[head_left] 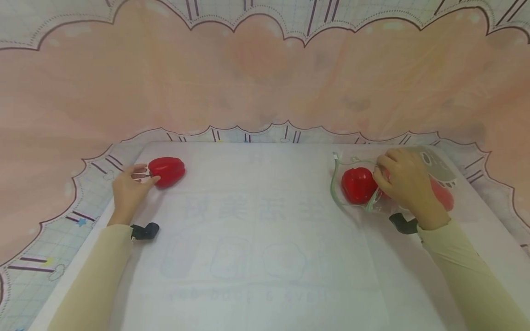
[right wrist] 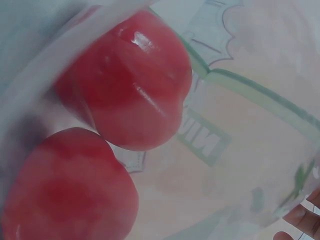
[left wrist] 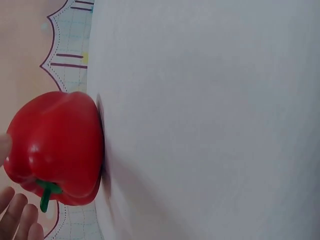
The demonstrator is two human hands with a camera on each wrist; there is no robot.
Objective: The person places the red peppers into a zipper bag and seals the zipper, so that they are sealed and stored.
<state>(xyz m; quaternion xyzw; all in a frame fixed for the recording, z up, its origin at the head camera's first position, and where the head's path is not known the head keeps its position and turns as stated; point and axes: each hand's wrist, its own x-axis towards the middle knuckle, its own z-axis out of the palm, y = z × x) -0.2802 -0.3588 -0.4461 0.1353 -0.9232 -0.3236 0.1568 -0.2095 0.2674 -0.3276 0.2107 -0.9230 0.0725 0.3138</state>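
Observation:
A red bell pepper (head_left: pixel 167 172) lies on its side at the table's far left, its green stem (left wrist: pixel 46 192) facing my left hand (head_left: pixel 130 188). My left thumb touches the pepper, while the other fingers are extended around the stem end, apart from it. On the far right lies a clear zip bag (head_left: pixel 337 195) with a green-edged mouth and a printed pattern. Red peppers (head_left: pixel 358 185) are inside it; the right wrist view shows two, one rounded pepper (right wrist: pixel 75 187) below the other. My right hand (head_left: pixel 403 181) pinches the bag with curled fingers and hides part of its contents.
A white sheet (head_left: pixel 248 184) with faint print covers the table. Behind and around it hangs a peach cloth (head_left: pixel 248 82) with a scalloped patterned border. Dark wrist cameras (head_left: pixel 145 231) are strapped on both wrists, below beige sleeves.

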